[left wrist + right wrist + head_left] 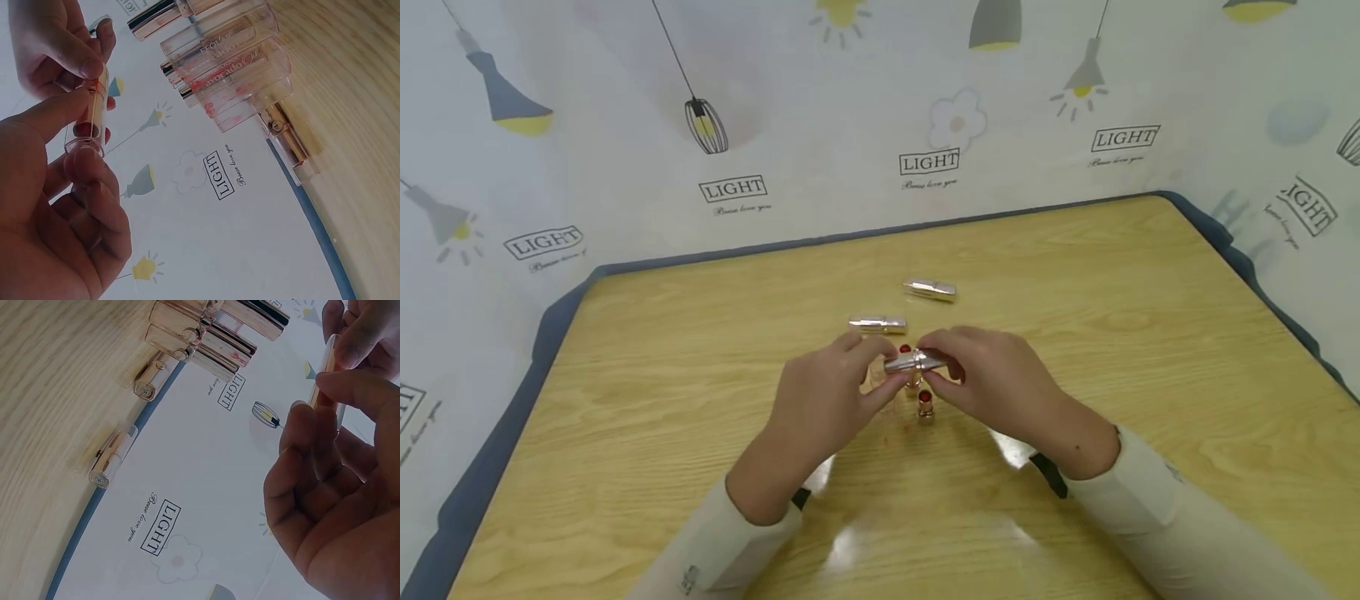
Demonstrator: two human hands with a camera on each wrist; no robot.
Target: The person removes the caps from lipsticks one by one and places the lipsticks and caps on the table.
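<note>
Between both hands is a lipstick (917, 361) with a shiny metallic tube, held level above the table. My left hand (823, 400) pinches its left end between thumb and fingers, where a clear cap (84, 145) covers the tip in the left wrist view. My right hand (1009, 383) grips the other end. Below the hands stand uncapped lipsticks, one with a dark red tip (925, 405) nearest me and another red tip (905, 349) partly hidden behind the held tube. Clear caps (262, 59) stand beside them, marked with lettering and red smears.
Two capped lipsticks lie farther back on the wood-patterned tabletop (1112, 333): one (877, 324) just beyond the left fingers, the other (930, 290) behind it to the right. A white sheet printed with lamps (835, 125) rises behind the table's blue edge.
</note>
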